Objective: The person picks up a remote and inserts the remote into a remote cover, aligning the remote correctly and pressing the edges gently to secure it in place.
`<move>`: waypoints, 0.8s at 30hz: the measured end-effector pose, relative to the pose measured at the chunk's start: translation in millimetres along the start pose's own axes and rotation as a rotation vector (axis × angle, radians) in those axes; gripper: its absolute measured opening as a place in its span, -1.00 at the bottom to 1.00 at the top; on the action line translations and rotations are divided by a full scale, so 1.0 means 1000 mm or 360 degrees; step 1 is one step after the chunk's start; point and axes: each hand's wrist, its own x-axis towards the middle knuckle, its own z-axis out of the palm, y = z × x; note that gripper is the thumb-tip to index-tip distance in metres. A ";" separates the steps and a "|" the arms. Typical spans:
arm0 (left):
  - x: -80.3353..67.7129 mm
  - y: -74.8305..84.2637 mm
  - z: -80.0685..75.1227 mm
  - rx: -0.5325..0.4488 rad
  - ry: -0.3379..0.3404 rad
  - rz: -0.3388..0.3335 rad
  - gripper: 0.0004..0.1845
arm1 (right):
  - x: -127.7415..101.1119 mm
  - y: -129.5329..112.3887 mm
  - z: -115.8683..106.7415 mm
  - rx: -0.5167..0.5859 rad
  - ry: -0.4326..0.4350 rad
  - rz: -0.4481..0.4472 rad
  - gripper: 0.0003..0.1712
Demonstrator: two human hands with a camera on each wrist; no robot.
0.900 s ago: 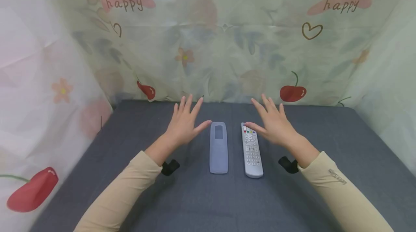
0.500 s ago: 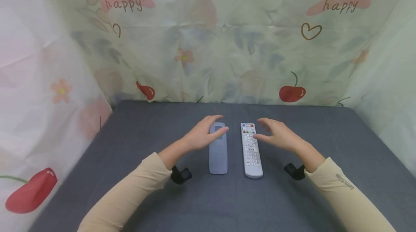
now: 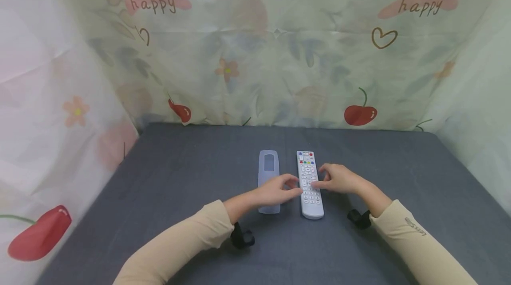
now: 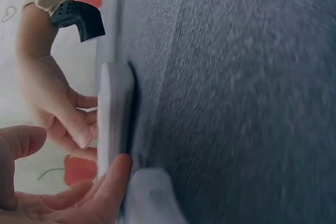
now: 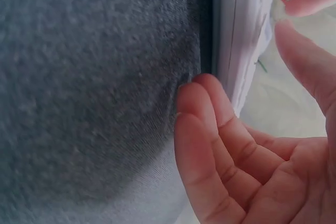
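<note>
A white remote [image 3: 310, 196] with coloured buttons lies lengthwise on the grey cloth, and a translucent silicone cover [image 3: 268, 167] lies parallel on its left. Both hands meet at the remote's middle. My right hand [image 3: 320, 179] curls round its right side, fingers [image 5: 207, 103] against the edge by the cloth and thumb [image 5: 307, 51] over the button face. My left hand [image 3: 294, 185] reaches across the cover's lower half, and one fingertip [image 4: 119, 171] touches the remote's left edge [image 4: 113, 108]. The cover [image 4: 152, 198] lies under the left palm.
The grey cloth [image 3: 179, 174] covers the whole table. Printed curtains [image 3: 255, 54] with cherries and hearts close it in at the back and both sides. A black wrist mount [image 3: 241, 237] sits on each forearm.
Both hands have come down and toward me, from spread above the far ends of the cover and remote to the remote's middle. Their fingers have curled in. Cover and remote lie where they were.
</note>
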 end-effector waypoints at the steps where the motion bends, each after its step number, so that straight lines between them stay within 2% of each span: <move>1: 0.001 -0.001 0.003 -0.0037 -0.0005 -0.0034 -0.47 | 0.000 0.000 0.001 0.0017 -0.0011 0.0011 -0.25; 5: 0.006 -0.003 0.011 -0.0278 -0.0029 -0.0154 -0.40 | 0.001 0.001 0.005 0.0086 -0.0055 0.0031 -0.21; 10: 0.010 -0.003 0.015 -0.0466 -0.0026 -0.0241 -0.38 | 0.002 0.001 0.008 0.0132 -0.0080 0.0032 -0.17; 13: 0.012 -0.002 0.015 -0.0526 -0.0014 -0.0287 -0.37 | 0.003 0.000 0.009 0.0203 -0.0103 0.0052 -0.17; 18: 0.012 -0.001 0.015 -0.0566 0.0027 -0.0338 -0.37 | 0.005 -0.002 0.012 0.0425 -0.0170 0.0137 -0.17; 24: 0.011 0.000 0.012 -0.0658 0.0130 -0.0375 -0.38 | 0.006 -0.008 0.011 0.0525 -0.0170 0.0099 -0.16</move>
